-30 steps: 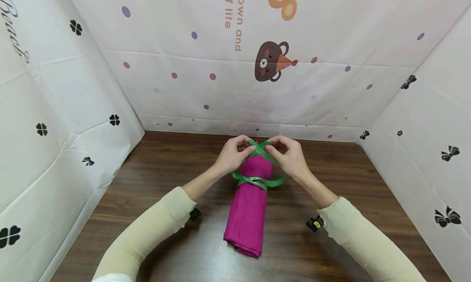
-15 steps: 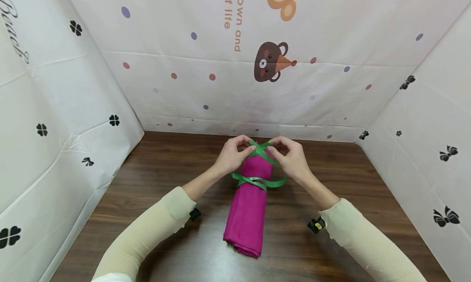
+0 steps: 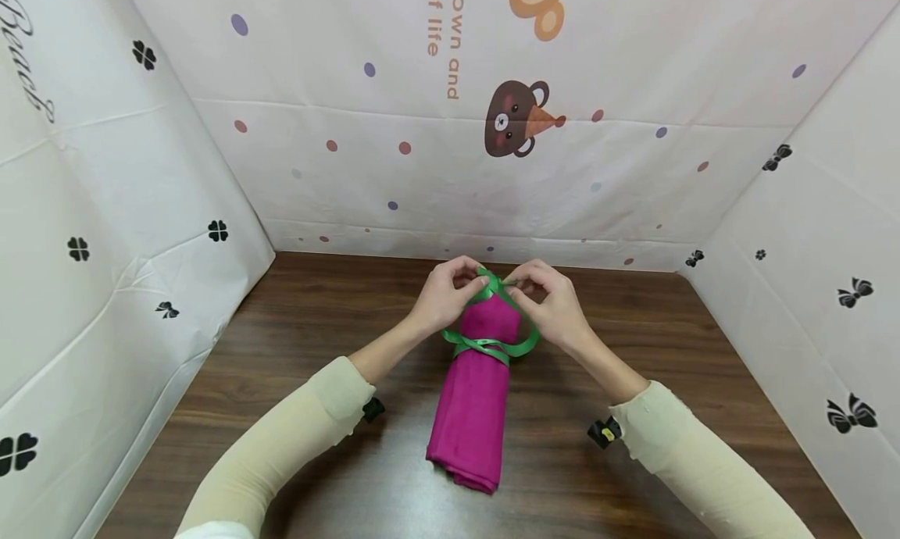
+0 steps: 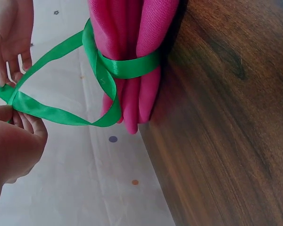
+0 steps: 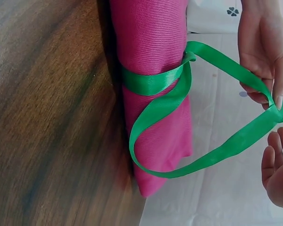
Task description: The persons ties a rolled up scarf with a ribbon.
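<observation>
A magenta cloth roll (image 3: pixel 473 414) lies lengthwise on the table with a green ribbon (image 3: pixel 494 351) around its middle. The ribbon's tails rise into a loop above the cloth. At the roll's far end my left hand (image 3: pixel 441 295) pinches the ribbon between thumb and forefinger, where the tails cross. My right hand (image 3: pixel 551 301), close beside it, pinches a ribbon tail at the crossing. In the left wrist view the raised ribbon (image 4: pixel 56 114) stands away from the cloth (image 4: pixel 127 28). The right wrist view shows a half-twist in the ribbon loop (image 5: pixel 151 117); fingertips partly hide the crossing.
The dark wood tabletop (image 3: pixel 337 461) surrounds the roll. A white printed sheet (image 3: pixel 436 180) hangs behind the table, with further sheets at left (image 3: pixel 126 312) and right (image 3: pixel 801 289). A small black device sits under each forearm.
The right fingers have shifted left towards the left hand, and the ribbon tails' crossing has bunched closer together. The ribbon loop on the right has drawn in slightly. The left hand has barely moved.
</observation>
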The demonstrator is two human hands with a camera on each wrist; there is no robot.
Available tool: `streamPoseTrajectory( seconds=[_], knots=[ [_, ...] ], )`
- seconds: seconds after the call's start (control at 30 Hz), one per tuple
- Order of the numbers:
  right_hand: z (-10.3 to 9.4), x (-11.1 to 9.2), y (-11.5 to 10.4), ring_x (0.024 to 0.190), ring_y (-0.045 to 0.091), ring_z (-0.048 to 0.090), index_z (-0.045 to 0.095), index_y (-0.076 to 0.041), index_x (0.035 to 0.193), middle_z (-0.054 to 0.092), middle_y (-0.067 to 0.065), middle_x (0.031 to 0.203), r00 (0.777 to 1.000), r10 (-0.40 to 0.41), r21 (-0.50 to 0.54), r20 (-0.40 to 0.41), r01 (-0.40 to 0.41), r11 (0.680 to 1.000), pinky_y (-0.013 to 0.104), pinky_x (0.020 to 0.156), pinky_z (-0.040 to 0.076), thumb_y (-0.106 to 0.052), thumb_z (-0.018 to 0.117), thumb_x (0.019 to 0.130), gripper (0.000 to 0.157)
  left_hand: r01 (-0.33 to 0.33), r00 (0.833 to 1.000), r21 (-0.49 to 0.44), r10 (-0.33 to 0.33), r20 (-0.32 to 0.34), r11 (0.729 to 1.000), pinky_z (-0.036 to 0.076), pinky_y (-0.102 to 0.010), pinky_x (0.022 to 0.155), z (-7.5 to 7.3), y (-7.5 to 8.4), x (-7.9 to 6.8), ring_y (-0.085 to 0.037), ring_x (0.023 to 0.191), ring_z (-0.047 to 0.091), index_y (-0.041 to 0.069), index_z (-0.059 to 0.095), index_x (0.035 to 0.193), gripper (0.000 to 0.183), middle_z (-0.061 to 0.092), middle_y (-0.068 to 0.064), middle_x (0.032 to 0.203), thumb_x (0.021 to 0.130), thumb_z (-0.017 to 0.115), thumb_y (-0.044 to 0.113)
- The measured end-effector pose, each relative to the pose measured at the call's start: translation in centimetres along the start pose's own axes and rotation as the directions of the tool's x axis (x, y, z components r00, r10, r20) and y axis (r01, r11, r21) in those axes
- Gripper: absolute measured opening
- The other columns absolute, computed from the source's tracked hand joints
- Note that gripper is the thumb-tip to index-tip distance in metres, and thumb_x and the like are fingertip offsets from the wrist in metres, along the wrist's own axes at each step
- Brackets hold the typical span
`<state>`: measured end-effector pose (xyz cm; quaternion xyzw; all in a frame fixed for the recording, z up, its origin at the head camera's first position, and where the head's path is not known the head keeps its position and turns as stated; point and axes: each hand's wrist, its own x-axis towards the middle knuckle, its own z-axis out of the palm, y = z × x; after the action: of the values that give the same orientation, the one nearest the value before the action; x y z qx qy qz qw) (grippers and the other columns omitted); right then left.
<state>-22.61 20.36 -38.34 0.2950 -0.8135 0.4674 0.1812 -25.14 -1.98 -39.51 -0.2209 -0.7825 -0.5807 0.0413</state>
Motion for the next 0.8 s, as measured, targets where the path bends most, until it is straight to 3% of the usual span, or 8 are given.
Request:
streamPoseTrajectory(
  seconds=[0.17, 0.37, 0.6, 0.8],
  knots=[
    [0.3, -0.2, 0.9, 0.097, 0.023, 0.064, 0.078, -0.007, 0.109, 0.067, 0.012, 0.120, 0.999, -0.027, 0.006, 0.036, 0.027, 1.000, 0.036, 0.083, 0.053, 0.000, 0.076, 0.096, 0.014, -0.003, 1.000, -0.014, 0.003, -0.004, 1.000, 0.058, -0.030, 0.087, 0.0, 0.0, 0.0, -0.018, 0.098, 0.071, 0.005, 0.070, 0.115, 0.014, 0.073, -0.008, 0.104, 0.106, 0.068, 0.015],
    [0.6, -0.3, 1.1, 0.106, 0.018, 0.066, 0.077, -0.014, 0.110, 0.069, 0.001, 0.121, 0.997, -0.024, 0.019, 0.073, 0.022, 1.000, 0.042, 0.086, 0.056, -0.005, 0.074, 0.100, 0.014, -0.009, 1.000, -0.040, 0.009, 0.001, 0.999, 0.058, -0.030, 0.087, 0.0, 0.1, -0.1, -0.019, 0.099, 0.072, 0.005, 0.070, 0.114, 0.012, 0.073, -0.009, 0.105, 0.106, 0.068, 0.013],
    [0.9, -0.3, 1.2, 0.099, 0.015, 0.066, 0.076, -0.017, 0.110, 0.073, -0.005, 0.110, 0.995, 0.024, 0.000, 0.095, -0.024, 1.000, 0.032, 0.082, 0.055, -0.006, 0.073, 0.100, 0.015, -0.011, 1.000, -0.059, 0.011, 0.002, 0.998, 0.057, -0.029, 0.086, -0.1, 0.4, -0.2, -0.019, 0.097, 0.071, 0.005, 0.071, 0.114, 0.010, 0.072, -0.008, 0.104, 0.106, 0.067, 0.011],
    [1.1, -0.3, 0.9, 0.088, 0.022, 0.065, 0.077, -0.004, 0.106, 0.073, 0.008, 0.104, 0.997, 0.020, 0.014, 0.071, -0.022, 1.000, 0.023, 0.077, 0.052, 0.000, 0.074, 0.098, 0.009, -0.020, 1.000, -0.060, 0.021, 0.014, 0.998, 0.057, -0.029, 0.084, -0.1, 0.6, -0.3, -0.018, 0.096, 0.071, 0.007, 0.071, 0.115, 0.011, 0.073, -0.007, 0.104, 0.106, 0.067, 0.011]
  ],
)
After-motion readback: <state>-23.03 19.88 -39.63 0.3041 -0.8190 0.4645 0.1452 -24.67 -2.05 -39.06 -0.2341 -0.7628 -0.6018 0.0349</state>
